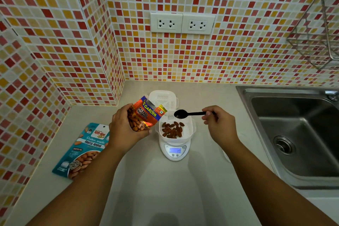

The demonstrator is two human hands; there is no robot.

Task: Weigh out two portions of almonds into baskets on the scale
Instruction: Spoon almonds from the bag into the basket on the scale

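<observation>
Though few, brown almonds (172, 129) in basket (190, 126)

Almonds (172, 130) in basket (190, 124) on scale (175, 152)

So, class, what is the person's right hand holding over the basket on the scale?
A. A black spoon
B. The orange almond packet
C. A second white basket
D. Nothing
A: the right hand pinches the handle of a black spoon above the basket of almonds; the left hand grips the orange packet.
</observation>
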